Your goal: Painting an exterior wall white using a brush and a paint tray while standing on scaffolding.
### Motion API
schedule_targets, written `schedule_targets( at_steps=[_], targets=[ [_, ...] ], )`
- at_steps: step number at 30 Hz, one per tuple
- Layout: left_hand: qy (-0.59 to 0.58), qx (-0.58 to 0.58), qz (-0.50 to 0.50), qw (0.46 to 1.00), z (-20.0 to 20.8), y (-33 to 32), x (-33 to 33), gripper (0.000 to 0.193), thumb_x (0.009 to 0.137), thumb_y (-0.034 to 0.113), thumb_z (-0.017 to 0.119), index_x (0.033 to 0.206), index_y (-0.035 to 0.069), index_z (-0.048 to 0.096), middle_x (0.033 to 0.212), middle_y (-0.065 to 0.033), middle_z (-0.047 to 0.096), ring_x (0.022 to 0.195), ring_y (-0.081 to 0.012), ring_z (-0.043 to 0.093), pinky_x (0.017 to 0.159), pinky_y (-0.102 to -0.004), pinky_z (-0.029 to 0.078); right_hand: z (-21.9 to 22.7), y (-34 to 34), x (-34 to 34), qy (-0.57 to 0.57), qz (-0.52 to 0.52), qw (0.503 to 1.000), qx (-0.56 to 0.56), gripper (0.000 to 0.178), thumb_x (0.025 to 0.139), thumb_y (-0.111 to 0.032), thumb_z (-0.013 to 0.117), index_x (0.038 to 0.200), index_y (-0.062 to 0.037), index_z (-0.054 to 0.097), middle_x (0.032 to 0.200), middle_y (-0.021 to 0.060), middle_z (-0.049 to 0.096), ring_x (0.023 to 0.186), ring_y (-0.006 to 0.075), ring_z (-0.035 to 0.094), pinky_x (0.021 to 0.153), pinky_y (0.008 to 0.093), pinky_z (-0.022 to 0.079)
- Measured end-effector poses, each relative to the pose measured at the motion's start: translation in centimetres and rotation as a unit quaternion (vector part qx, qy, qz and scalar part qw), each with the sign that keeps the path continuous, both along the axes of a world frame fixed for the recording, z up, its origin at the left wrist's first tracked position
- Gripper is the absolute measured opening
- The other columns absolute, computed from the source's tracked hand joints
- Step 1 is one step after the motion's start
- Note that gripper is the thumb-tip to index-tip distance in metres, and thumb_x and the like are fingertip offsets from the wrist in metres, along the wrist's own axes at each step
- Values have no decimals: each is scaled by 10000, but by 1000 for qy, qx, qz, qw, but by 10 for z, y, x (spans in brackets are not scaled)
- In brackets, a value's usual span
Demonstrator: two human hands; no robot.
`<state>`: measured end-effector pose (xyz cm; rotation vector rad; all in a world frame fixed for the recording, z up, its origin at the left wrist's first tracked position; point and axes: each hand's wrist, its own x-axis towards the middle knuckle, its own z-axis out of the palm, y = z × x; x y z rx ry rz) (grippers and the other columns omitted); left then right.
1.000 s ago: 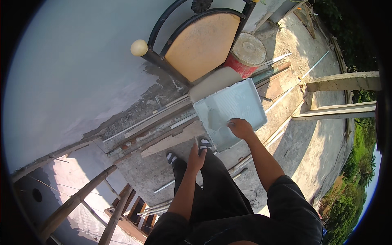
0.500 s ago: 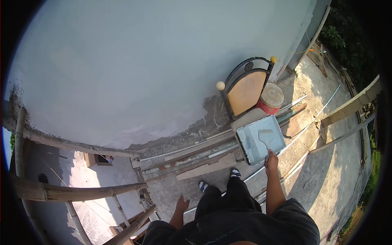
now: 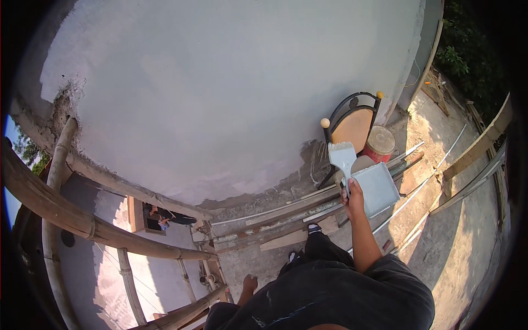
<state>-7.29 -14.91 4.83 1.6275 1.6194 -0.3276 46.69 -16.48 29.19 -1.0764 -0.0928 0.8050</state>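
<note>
My right hand (image 3: 353,199) is closed around the handle of a wide flat paintbrush (image 3: 343,157), raised with its pale, paint-coated bristles toward the wall. Behind that hand sits a paint tray (image 3: 379,192) holding light blue-grey paint; the brush is clear of it. The tray rests at the front of a chair (image 3: 352,131) with a black frame and tan backrest. Low by my left side hangs my left hand (image 3: 250,284), its fingers loosely curled with nothing visible in them. Ahead stands a large wall (image 3: 220,99) covered in pale grey-blue, with bare patches along its lower edge.
A red bucket with a crusted lid (image 3: 380,141) stands beside the chair. Planks and pipes (image 3: 280,217) lie along the wall's foot. At left, a bamboo railing (image 3: 137,245) borders a drop to a lower level, where a person (image 3: 170,215) is partly visible. Wooden beams (image 3: 478,146) cross the right side.
My right hand has lifted the paintbrush out of the tray and up to the left. My left hand's fingers have curled in. The view has turned leftward, and my feet have shifted.
</note>
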Motion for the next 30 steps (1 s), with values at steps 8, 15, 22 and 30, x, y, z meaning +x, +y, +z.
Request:
schedule_targets(
  at_steps=[8,15,22,30],
  targets=[
    [-97,179,49,978,2,6,26,316,788,296,558,801,-15,614,851,-286,605,863,-462,569,762,-501,455,4,73,-32,28,172,985,-1,146,974,-273,487,1051,-156,527,702,-8,546,535,75,458,463,213,353],
    [42,110,-339,933,-22,-4,-5,195,753,271,546,769,112,657,787,-148,637,831,-318,623,737,-502,436,2,156,-28,17,236,971,-26,118,975,-235,476,1028,-143,526,722,1,541,510,73,414,421,221,281],
    [37,137,-285,948,0,15,23,229,756,294,568,837,99,655,810,-120,650,809,-319,615,748,-483,445,7,241,6,-45,154,985,-57,173,941,-287,552,898,-119,559,602,-46,457,451,46,364,400,215,252],
    [-153,68,310,936,36,79,120,209,666,234,579,700,28,592,778,-183,610,765,-399,574,674,-477,449,-60,290,25,-103,88,988,-69,210,937,-281,557,835,-97,561,588,-51,418,492,56,380,439,235,279]
  ],
)
